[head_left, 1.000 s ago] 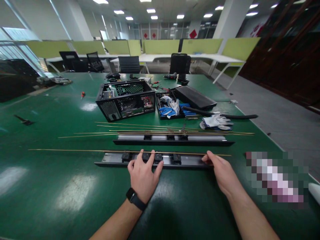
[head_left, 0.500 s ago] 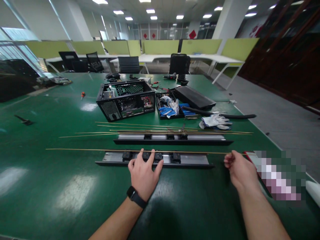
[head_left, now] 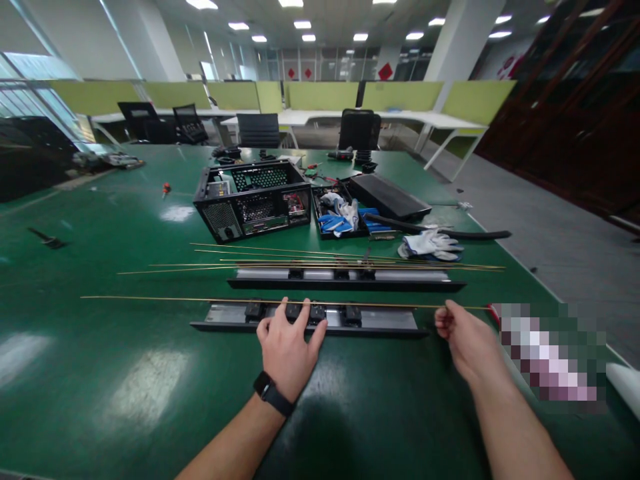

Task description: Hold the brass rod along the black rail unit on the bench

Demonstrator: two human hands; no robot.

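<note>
Centrally, tray (head_left: 320,220) holding gloves (head_left: 340,212), hands below

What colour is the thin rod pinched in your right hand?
Brass-gold. The thin rod held by the right hand shows best in the head view.

Room: open office, deep and wide.
Ceiling: rows of bright square lights (head_left: 303,24).
Column: a white pillar (head_left: 453,40) at the right rear.
Partitions: yellow-green desk screens (head_left: 320,93) run across the back.
Desks: white tabletops (head_left: 400,117) on slanted white legs.
Chairs: black office chairs (head_left: 259,129) behind the big green table (head_left: 100,373).
Windows: bright glass (head_left: 35,67) along the left.
Right wall: dark brown wood panelling (head_left: 575,107).
Floor: grey (head_left: 540,227), beside the table.
</note>
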